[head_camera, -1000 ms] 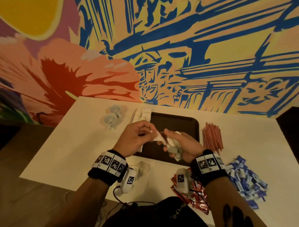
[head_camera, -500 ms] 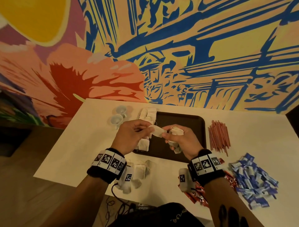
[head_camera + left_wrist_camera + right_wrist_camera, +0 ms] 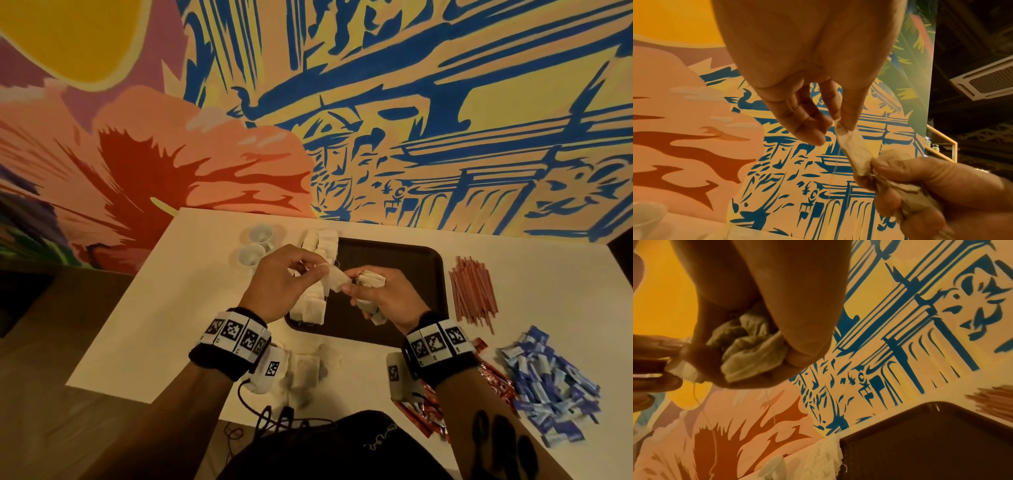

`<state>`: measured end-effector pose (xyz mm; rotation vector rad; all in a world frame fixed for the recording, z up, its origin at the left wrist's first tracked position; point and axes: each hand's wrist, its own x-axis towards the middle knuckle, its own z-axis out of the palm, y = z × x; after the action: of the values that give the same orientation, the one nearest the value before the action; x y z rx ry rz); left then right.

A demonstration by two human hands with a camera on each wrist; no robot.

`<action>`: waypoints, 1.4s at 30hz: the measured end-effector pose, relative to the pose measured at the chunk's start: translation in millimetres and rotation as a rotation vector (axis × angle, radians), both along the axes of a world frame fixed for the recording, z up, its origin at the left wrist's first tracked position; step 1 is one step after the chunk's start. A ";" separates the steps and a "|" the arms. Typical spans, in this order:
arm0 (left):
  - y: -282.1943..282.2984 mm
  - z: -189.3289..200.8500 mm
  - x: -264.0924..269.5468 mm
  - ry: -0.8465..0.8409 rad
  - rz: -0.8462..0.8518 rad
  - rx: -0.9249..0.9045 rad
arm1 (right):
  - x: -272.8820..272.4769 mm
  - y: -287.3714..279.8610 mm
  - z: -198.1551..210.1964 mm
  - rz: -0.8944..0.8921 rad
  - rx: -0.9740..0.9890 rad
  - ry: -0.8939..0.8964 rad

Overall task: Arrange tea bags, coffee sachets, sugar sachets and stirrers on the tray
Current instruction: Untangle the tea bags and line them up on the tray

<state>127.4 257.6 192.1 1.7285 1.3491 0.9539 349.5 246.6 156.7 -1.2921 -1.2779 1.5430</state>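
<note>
tray (image 3: 404, 260): dark brown, near black
tea bags (image 3: 313, 308): white, pale cream
stirrers (image 3: 474, 291): reddish pink
sugar sachets (image 3: 551, 380): blue and white
coffee sachets (image 3: 493, 373): shiny red
table (image 3: 164, 315): plain white
cups (image 3: 255, 245): white
wristbands (image 3: 236, 337): black with black-and-white square code tags
wall mural (image 3: 411, 120): blue line drawing on yellow-peach; red-orange flower, yellow disc

It looked like a cafe. A big bright painted wall (image 3: 376, 102) stood behind the white table (image 3: 164, 308). Two small cups (image 3: 255, 245) sat near the table's far left corner. An air vent (image 3: 982, 79) hung in the dark ceiling, and a wooden shelf (image 3: 941, 146) stood further off.
</note>
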 end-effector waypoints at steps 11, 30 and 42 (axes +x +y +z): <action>48.9 -61.0 -46.9 0.186 -0.112 -0.170 | 9.9 7.9 -21.5 -0.288 -0.331 -0.033; 80.4 -205.3 -31.9 0.757 -0.405 -0.391 | -3.0 1.7 -32.8 -0.427 -0.439 -0.064; 87.2 -204.5 -23.8 0.806 -0.341 -0.279 | -7.3 6.2 -28.2 -0.406 -0.448 -0.008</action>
<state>103.6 344.8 -12.4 2.1069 1.4841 -0.1609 342.2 252.7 128.5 -1.7122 -0.6275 1.5668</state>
